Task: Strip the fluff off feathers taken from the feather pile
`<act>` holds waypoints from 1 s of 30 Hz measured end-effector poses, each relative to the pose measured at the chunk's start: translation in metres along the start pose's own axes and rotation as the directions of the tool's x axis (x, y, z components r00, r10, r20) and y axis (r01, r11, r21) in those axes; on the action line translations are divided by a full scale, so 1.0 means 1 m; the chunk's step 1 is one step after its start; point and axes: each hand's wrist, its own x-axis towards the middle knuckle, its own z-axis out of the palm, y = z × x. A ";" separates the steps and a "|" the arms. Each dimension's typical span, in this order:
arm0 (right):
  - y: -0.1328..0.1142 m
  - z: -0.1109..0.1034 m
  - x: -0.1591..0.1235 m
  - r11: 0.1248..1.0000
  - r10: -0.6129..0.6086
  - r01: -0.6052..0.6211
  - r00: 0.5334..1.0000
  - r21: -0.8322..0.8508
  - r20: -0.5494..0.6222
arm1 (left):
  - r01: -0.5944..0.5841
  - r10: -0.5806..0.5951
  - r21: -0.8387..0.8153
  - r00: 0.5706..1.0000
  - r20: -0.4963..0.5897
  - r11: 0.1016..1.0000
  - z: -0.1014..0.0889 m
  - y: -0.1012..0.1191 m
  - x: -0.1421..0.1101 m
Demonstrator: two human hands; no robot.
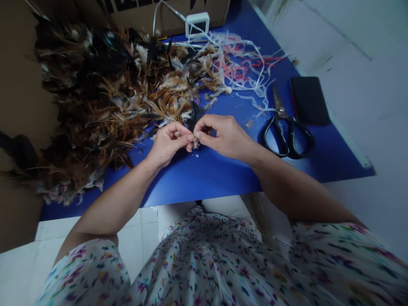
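My left hand [170, 142] and my right hand [223, 134] meet fingertip to fingertip just above the blue table. Each is closed in a pinch. Between them is a small feather [194, 115]; its dark vane points away from me, and a bit of pale fluff shows below the fingertips. The exact spot where the fingers grip it is partly hidden. Just beyond my left hand spreads a large heap of brown, black and white feathers [117, 97]. To the right of my right hand lie scissors [290, 136] with black handles, their blades pointing away.
White and red plastic strips [242, 63] lie tangled behind my hands. A black flat case or phone [310, 100] rests beyond the scissors. A small white-framed device [197, 25] stands before a cardboard box [137, 17]. More cardboard [19, 85] borders the left. The blue table [204, 182] ends near my lap.
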 end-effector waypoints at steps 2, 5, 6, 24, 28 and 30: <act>0.001 0.000 0.000 1.000 -0.008 0.008 1.000 -0.011 0.001 | 0.017 -0.017 -0.001 1.000 -0.005 1.000 0.000 0.000 0.000; 0.001 0.001 0.000 0.996 -0.065 0.064 0.998 -0.056 -0.012 | 0.044 -0.044 -0.026 0.999 -0.014 0.999 0.001 0.001 -0.001; 0.002 0.001 -0.001 0.993 -0.095 0.093 0.995 -0.077 -0.014 | 0.052 -0.052 -0.038 0.998 -0.018 0.998 0.002 0.002 -0.001; 0.014 0.006 -0.001 0.786 -0.421 0.424 0.900 -0.449 0.113 | 0.196 -0.203 -0.099 0.977 -0.067 0.976 0.000 0.001 -0.002; 0.011 0.002 0.000 0.894 -0.339 0.348 0.937 -0.282 0.083 | 0.165 -0.170 -0.082 0.984 -0.056 0.983 -0.001 0.003 -0.001; 0.010 0.000 0.000 0.933 -0.295 0.302 0.953 -0.198 0.065 | 0.139 -0.142 -0.055 0.988 -0.059 0.989 -0.001 0.003 0.000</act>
